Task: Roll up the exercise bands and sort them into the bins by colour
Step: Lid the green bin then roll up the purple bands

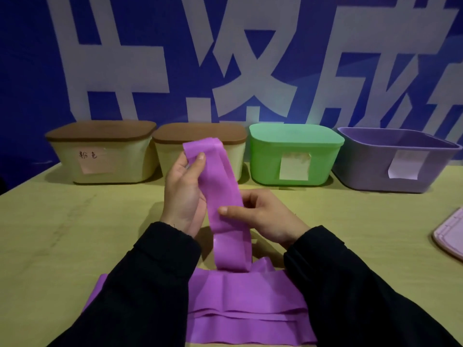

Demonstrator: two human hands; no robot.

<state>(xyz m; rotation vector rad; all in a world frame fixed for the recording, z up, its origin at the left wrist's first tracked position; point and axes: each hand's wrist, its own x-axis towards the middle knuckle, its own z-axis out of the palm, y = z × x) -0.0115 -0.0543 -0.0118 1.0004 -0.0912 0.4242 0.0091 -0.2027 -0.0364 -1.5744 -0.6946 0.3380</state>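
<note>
A long, flat purple rubber exercise band [225,209] is held up above the near middle of the yellow-green bench [75,234], its lower length trailing down into loose folds at the near edge between the two black sleeves. The upper end is gripped by the left hand [184,194], the thumb lying across the front of the strip and the other fingers hidden behind it; lower down the strip is pinched by the right hand [260,216] between the thumb in front and curled fingers at the back. The band seems to be kept taut and upright in this way so that it can be straightened and a roll started from the top, where a fold is already doubled over. Along the far edge four bins are lined up: two cream bins with brown lids [105,156], the left one bearing a pink handwritten label, a green lidded bin [295,154], and at the far right corner an open purple bin [395,161] with a white note. That bin is uncovered, probably to receive this band once rolled. A pale pink lid-like object [451,234], cropped at the right edge, cannot be identified with certainty.
</note>
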